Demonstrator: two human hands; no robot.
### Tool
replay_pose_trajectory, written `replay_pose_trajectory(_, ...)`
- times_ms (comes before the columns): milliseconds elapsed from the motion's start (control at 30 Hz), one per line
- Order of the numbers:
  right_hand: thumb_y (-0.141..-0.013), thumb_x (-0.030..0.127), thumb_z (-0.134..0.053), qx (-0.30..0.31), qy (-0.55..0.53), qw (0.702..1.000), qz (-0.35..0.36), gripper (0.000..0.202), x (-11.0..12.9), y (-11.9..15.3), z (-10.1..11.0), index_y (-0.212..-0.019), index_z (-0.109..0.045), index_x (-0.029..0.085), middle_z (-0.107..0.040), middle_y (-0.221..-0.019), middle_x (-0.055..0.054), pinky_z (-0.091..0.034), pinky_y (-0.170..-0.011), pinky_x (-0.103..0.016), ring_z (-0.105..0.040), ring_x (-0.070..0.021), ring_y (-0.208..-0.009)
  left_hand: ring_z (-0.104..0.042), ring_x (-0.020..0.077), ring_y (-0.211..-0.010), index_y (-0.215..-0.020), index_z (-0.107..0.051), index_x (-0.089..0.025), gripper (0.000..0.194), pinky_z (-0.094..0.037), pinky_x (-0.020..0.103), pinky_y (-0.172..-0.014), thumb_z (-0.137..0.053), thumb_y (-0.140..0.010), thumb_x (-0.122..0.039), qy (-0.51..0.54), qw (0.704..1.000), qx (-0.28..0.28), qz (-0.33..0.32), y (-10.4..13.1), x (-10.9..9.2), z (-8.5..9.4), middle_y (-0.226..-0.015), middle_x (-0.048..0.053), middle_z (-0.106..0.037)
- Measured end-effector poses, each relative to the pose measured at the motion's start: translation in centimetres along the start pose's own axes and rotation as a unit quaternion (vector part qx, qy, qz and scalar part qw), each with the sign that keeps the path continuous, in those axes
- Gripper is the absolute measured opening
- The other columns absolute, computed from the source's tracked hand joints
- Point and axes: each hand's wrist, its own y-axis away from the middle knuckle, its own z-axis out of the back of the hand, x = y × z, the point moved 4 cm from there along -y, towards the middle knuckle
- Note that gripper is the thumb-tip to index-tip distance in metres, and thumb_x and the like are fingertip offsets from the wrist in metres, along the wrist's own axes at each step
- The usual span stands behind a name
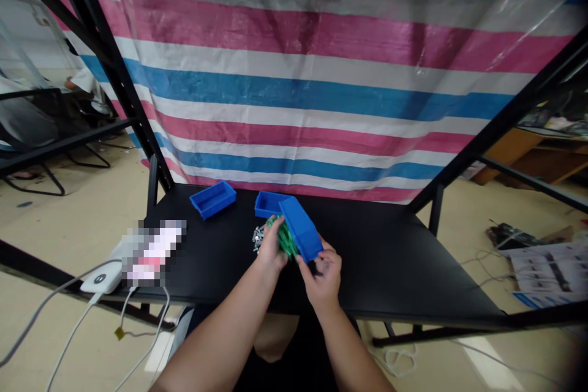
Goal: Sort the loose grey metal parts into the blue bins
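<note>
My right hand (325,272) grips the lower end of a blue plastic bin (301,226), which is tipped steeply on its side above the black table. Several small green pieces (287,240) lie between the bin and my left hand (272,251); their exact kind is too small to tell. The left fingers curl around these green pieces, partly hidden by them. Just left of that hand, a little heap of silvery screws (258,237) rests on the tabletop. Behind the tilted bin stands a second blue bin (266,203), partly covered by it.
A third blue bin (214,199) sits at the back left of the black table (381,257). At the left edge lie a blurred-out phone-like object (154,254) and a white device (101,277) with cables. A striped sheet (294,98) hangs behind, between black frame posts.
</note>
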Motion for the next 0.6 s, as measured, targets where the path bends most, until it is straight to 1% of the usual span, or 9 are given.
replay_pose_trajectory(100, -0.085, 0.023, -0.072, -0.053, -0.002, 0.998, -0.017, 0.041, 0.3, -0.4, 0.4, -0.108, -0.039, 0.027, -0.050, -0.135, -0.016, -0.060, -0.093, -0.048, -0.055, -0.0292, -0.132, -0.071, 0.0176, -0.069, -0.118, -0.049, -0.027, 0.059, -0.060, 0.034, -0.071, -0.082, -0.070, -0.019, 0.008, 0.999, -0.045, -0.029, 0.3, -0.5, -0.2, -0.083, -0.004, -0.067)
replay_pose_trajectory(200, -0.085, 0.027, -0.073, -0.086, 0.010, 0.996, -0.031, 0.041, 0.0, -0.6, 0.5, -0.107, -0.038, 0.027, -0.048, -0.134, -0.016, -0.058, -0.094, -0.049, -0.055, -0.0289, -0.131, -0.071, 0.0192, -0.068, -0.124, -0.045, -0.031, 0.065, -0.061, 0.038, -0.069, -0.081, -0.072, -0.019, -0.022, 0.994, -0.086, -0.058, 0.4, -1.2, -0.1, -0.085, -0.003, -0.066)
replay_pose_trajectory(300, -0.086, 0.030, -0.072, -0.081, 0.018, 0.996, -0.043, 0.040, -1.2, -0.4, 0.1, -0.107, -0.038, 0.026, -0.047, -0.136, -0.017, -0.055, -0.098, -0.053, -0.051, -0.0301, -0.135, -0.070, 0.0174, -0.072, -0.126, -0.044, -0.033, 0.066, -0.061, 0.037, -0.072, -0.081, -0.072, -0.021, -0.088, 0.983, -0.099, -0.123, 0.1, -2.1, 0.3, -0.092, -0.003, -0.066)
replay_pose_trajectory(367, -0.088, 0.031, -0.070, -0.060, 0.018, 0.997, -0.048, 0.037, -2.2, -0.1, -0.4, -0.107, -0.038, 0.025, -0.047, -0.137, -0.018, -0.054, -0.100, -0.054, -0.048, -0.0306, -0.138, -0.070, 0.0160, -0.077, -0.125, -0.046, -0.033, 0.064, -0.059, 0.034, -0.076, -0.081, -0.073, -0.024, -0.169, 0.962, -0.102, -0.190, -0.2, -2.7, 0.8, -0.095, -0.002, -0.065)
replay_pose_trajectory(400, -0.089, 0.032, -0.069, -0.051, 0.019, 0.997, -0.049, 0.036, -2.6, 0.0, -0.6, -0.107, -0.039, 0.025, -0.047, -0.138, -0.019, -0.053, -0.101, -0.054, -0.047, -0.0307, -0.139, -0.070, 0.0159, -0.080, -0.124, -0.048, -0.032, 0.062, -0.059, 0.033, -0.078, -0.081, -0.073, -0.025, -0.219, 0.944, -0.103, -0.226, -0.3, -2.9, 1.1, -0.096, -0.002, -0.065)
replay_pose_trajectory(467, -0.090, 0.032, -0.068, -0.045, 0.024, 0.998, -0.048, 0.034, -3.3, 0.2, -0.9, -0.107, -0.040, 0.024, -0.047, -0.139, -0.020, -0.052, -0.102, -0.054, -0.046, -0.0308, -0.140, -0.069, 0.0173, -0.089, -0.122, -0.051, -0.029, 0.056, -0.057, 0.034, -0.085, -0.079, -0.074, -0.025, -0.326, 0.892, -0.101, -0.298, -0.4, -3.4, 1.8, -0.100, 0.000, -0.064)
replay_pose_trajectory(500, -0.090, 0.032, -0.068, -0.045, 0.028, 0.998, -0.047, 0.033, -3.5, 0.3, -0.9, -0.107, -0.040, 0.024, -0.047, -0.140, -0.020, -0.052, -0.102, -0.054, -0.046, -0.0308, -0.139, -0.068, 0.0190, -0.095, -0.121, -0.052, -0.028, 0.053, -0.055, 0.037, -0.090, -0.077, -0.074, -0.024, -0.380, 0.858, -0.098, -0.331, -0.3, -3.6, 2.1, -0.103, 0.002, -0.063)
replay_pose_trajectory(600, -0.090, 0.033, -0.067, -0.042, 0.041, 0.997, -0.050, 0.032, -3.7, 0.2, -1.0, -0.107, -0.042, 0.023, -0.048, -0.139, -0.020, -0.052, -0.103, -0.053, -0.047, -0.0299, -0.139, -0.060, 0.0263, -0.116, -0.123, -0.054, -0.024, 0.053, -0.046, 0.047, -0.105, -0.073, -0.073, -0.021, -0.519, 0.741, -0.081, -0.419, 0.2, -4.1, 2.6, -0.118, 0.008, -0.059)
